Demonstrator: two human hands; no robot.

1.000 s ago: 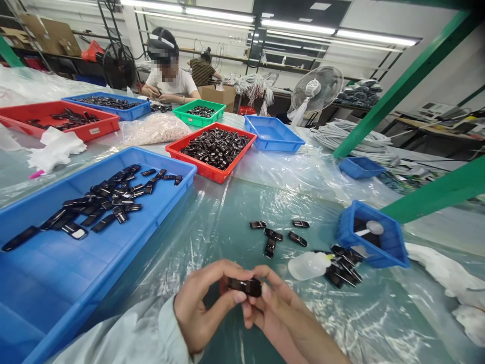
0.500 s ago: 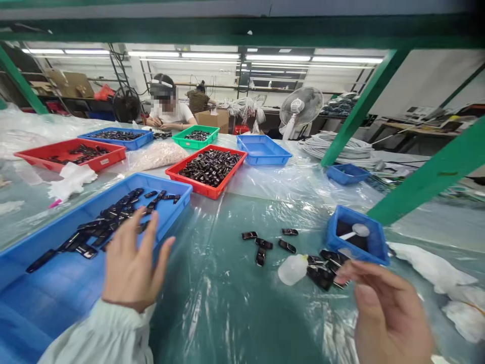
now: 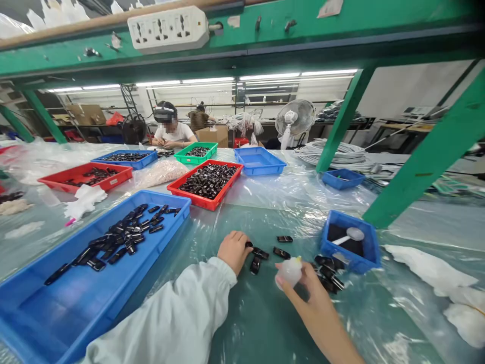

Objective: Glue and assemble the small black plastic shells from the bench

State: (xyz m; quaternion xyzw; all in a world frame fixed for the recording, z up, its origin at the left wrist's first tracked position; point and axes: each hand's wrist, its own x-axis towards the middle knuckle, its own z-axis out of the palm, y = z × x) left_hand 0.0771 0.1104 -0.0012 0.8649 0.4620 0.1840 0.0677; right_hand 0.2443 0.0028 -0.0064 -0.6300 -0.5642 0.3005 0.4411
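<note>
My left hand [image 3: 232,251] is low over the green table cover, fingers curled down on a small glossy black part [image 3: 249,244] whose tip shows beside them. Several like parts lie just right of it, among them one turned lengthwise [image 3: 255,265]. My right hand [image 3: 311,288] is closed around a small translucent white squeeze bottle [image 3: 291,272] with a yellowish tip. Behind that hand sits a heap of black parts [image 3: 330,273], partly hidden by the fingers.
A long blue tray [image 3: 76,313] with black parts stands at left. Beyond are a full red tray [image 3: 212,203], a blue tray [image 3: 261,168] and a green tray [image 3: 195,160]. At right are a small blue box [image 3: 350,263] with a white scoop [image 3: 355,233] and a green post [image 3: 424,174].
My left hand has left the long blue tray and come right onto a black part on the table. My right hand has moved left and taken hold of the squeeze bottle. The view has tilted up.
</note>
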